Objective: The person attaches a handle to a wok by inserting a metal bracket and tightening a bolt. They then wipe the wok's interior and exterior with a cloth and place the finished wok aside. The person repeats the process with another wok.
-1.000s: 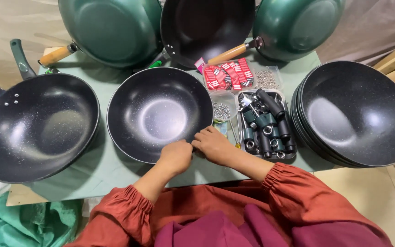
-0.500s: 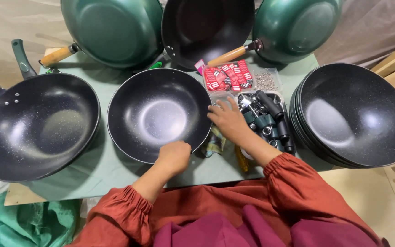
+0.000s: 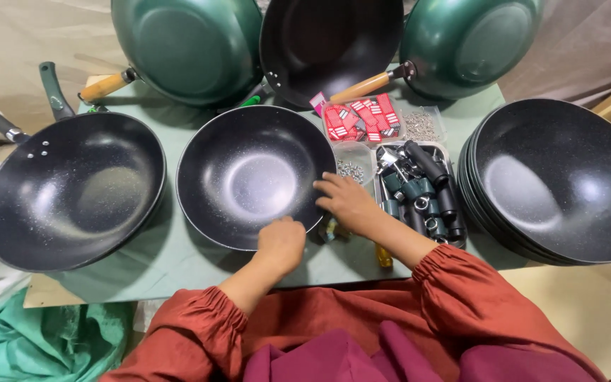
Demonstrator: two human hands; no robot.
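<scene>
A handleless black speckled wok (image 3: 249,166) sits on the green table in front of me. My left hand (image 3: 282,244) is curled over its near rim and holds it. My right hand (image 3: 344,201) rests at the wok's right rim with its fingertips drawn together against the edge. Whether they pinch something small is hidden. Just right of that hand stands a metal tray (image 3: 457,233) of dark handle parts and ferrules. A small clear cup of screws (image 3: 351,168) sits between the wok and the tray.
A stack of black woks (image 3: 553,187) fills the right side. A black wok with a handle (image 3: 72,187) lies at the left. Three green-backed woks (image 3: 185,42) lean at the back. Red packets (image 3: 362,119) and a yellow-handled tool (image 3: 383,256) lie near the tray.
My right hand went from the wok's near rim out toward the parts tray, then came back to the wok's right rim. My left hand stayed on the near rim.
</scene>
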